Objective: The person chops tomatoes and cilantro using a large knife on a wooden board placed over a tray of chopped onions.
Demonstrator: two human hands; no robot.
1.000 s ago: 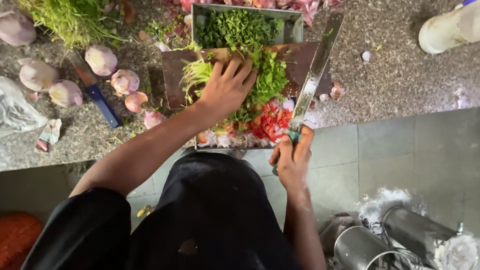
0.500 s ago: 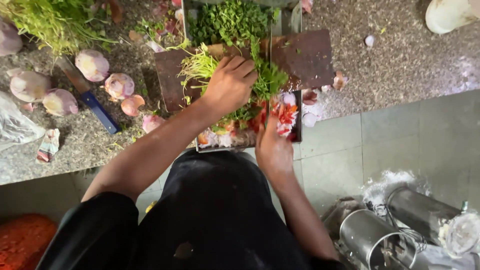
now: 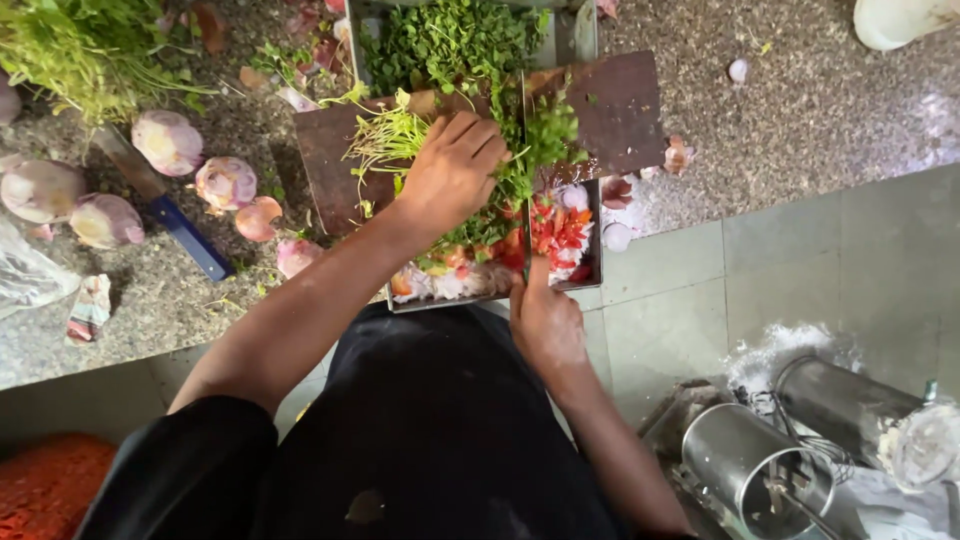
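Observation:
My left hand (image 3: 455, 170) presses down on a bunch of green herbs (image 3: 390, 135) that lies across a dark brown cutting board (image 3: 620, 100). My right hand (image 3: 545, 320) grips the handle of a large knife (image 3: 523, 215). Its blade is seen edge-on and runs up through the herbs just right of my left fingers. The board rests over a steel tray (image 3: 590, 275) that holds chopped tomato, onion and greens. A second steel tray (image 3: 575, 35) behind the board holds chopped green leaves.
Several peeled onions (image 3: 165, 140) and a blue-handled knife (image 3: 185, 235) lie on the stone counter at the left, below a heap of greens (image 3: 80, 50). Steel canisters (image 3: 760, 465) stand on the floor at lower right. An orange mesh bag (image 3: 45, 485) sits at lower left.
My right hand swung the knife in from the right, where its flat blade showed, to stand edge-on in the herbs beside my left hand. The left hand stayed on the bunch.

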